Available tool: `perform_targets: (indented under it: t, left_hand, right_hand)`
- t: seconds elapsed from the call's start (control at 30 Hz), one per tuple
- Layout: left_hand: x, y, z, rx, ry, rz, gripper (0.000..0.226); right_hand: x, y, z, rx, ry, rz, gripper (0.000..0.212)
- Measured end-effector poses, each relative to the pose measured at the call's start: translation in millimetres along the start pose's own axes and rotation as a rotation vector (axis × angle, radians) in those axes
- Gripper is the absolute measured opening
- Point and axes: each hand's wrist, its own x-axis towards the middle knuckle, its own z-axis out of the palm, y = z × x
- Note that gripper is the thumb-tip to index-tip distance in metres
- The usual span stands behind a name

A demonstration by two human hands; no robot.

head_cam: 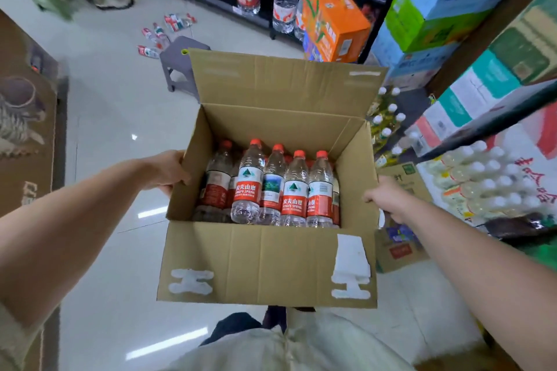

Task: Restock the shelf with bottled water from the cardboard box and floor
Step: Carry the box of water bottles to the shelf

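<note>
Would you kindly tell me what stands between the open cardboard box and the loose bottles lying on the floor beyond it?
In the head view, a small grey plastic stool stands between the open brown cardboard box and the loose red-labelled water bottles.

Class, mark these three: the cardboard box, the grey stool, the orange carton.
cardboard box (265,265), head view, near front flap.
grey stool (176,50), head view, seat top.
orange carton (331,18), head view, broad side face.

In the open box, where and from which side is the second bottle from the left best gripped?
Grip the bottle by its neck, under the red cap, coming from above through the open top of the cardboard box. It stands upright, close between neighbours, so its sides are shut in. The left hand and right hand hold the box.
</note>
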Motion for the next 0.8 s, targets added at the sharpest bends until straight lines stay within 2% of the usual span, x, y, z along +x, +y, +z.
perform_targets:
  t: [0.13, 0.2, 0.4, 0.57, 0.8]
  left_hand:
    - [37, 16, -47, -0.013, 0.008, -0.02, 0.049]
    - [59, 22, -71, -0.012, -0.003, -0.023, 0.049]
    - [131, 42, -151, 0.005, -0.051, -0.027, 0.058]
    - [181, 61, -217, 0.039, -0.07, -0.024, 0.058]
    - [250, 94, -298, 0.057, -0.05, -0.046, 0.053]
  right_hand:
    - [44, -57, 2, -0.025, -0.017, -0.026, 0.02]
    - [62, -83, 8, -0.036, -0.008, -0.035, 0.027]
    - [113, -154, 37, -0.029, -0.001, 0.019, 0.033]
    - [149, -220, 53, -0.001, -0.005, 0.07, 0.017]
    - [219, -313, 59, 0.024, -0.063, 0.06, 0.019]
